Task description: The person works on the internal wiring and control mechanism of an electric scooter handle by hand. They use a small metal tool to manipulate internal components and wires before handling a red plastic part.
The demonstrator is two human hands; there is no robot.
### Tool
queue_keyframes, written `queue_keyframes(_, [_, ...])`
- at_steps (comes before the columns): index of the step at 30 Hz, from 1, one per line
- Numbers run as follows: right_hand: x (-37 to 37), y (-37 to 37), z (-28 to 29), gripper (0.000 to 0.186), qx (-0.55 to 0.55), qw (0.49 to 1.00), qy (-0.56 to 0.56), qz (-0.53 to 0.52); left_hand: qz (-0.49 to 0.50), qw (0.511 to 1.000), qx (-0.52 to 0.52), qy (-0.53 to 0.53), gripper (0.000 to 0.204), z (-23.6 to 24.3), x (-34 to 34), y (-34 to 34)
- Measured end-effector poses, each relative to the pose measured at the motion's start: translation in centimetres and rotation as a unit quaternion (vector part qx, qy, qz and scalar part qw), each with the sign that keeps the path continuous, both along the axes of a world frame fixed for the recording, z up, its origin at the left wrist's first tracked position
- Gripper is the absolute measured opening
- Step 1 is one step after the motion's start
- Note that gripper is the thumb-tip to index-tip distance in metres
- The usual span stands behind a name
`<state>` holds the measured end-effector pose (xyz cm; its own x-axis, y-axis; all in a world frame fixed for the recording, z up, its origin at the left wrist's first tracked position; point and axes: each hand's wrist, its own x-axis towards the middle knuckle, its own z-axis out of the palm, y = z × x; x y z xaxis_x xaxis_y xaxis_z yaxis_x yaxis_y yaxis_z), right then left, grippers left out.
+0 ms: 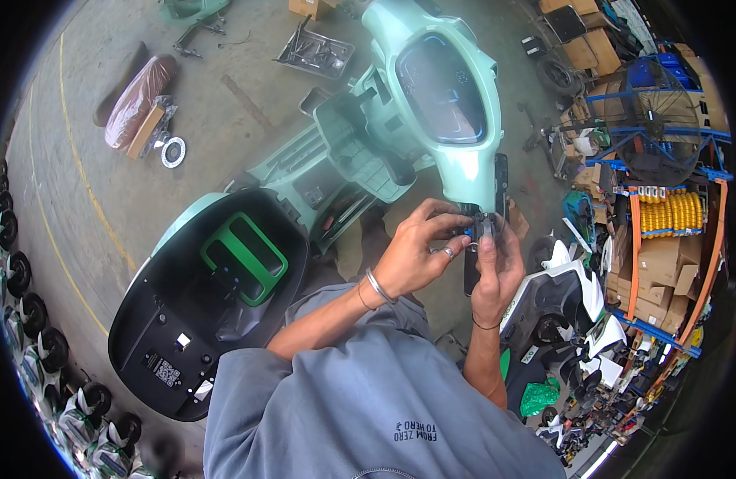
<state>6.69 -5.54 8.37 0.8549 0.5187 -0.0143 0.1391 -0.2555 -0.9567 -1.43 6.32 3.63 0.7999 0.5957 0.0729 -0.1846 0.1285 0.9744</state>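
A mint-green scooter stands in front of me, its handlebar cover reaching toward my hands. At the end of that cover is a small black handlebar fitting, perhaps a switch or lever mount; its exact kind is unclear. My right hand grips this fitting, with the thumb lying on its near side. From the left, my left hand reaches to the same spot, fingertips and thumb pinched together at the fitting's edge. Whatever is between those fingers is too small to name. Below the fitting hangs a black bar-shaped part.
The scooter's open black seat bucket, with a green frame in it, lies at my left. A wrapped seat and a metal tray of parts are on the floor. At right stand a fan, shelving and white scooter panels.
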Motion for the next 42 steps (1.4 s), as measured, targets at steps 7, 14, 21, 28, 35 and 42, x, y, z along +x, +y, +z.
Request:
queue_keyframes(7, [-0.2,0.4,0.2,0.042,0.003,0.999,-0.032,0.015,0.031,0.996,0.071,0.034,0.023,0.6,0.0,-0.4])
queue_keyframes(14, [-0.2,0.6,0.2,0.044,-0.008,0.997,-0.077,0.022,0.067,0.992,0.105,0.028,0.025,0.8,0.4,-0.9])
queue_keyframes(21, [-0.1,0.6,-0.1,0.044,-0.01,0.996,-0.09,0.021,0.068,0.994,0.079,0.029,0.026,0.7,0.7,-1.1])
queue_keyframes(28, [-0.3,0.7,0.0,0.04,0.025,0.999,-0.047,0.004,0.065,0.992,0.104,-0.022,0.03,0.2,-0.1,-1.5])
queue_keyframes(35, [-0.4,0.8,0.2,0.038,0.033,0.998,-0.044,0.013,0.076,0.987,0.138,-0.013,0.042,-0.8,-0.1,-1.9])
queue_keyframes(42, [0.0,0.1,-0.6,0.046,0.006,0.999,-0.047,0.004,0.095,0.988,0.12,0.009,0.035,-0.9,0.4,-2.6])
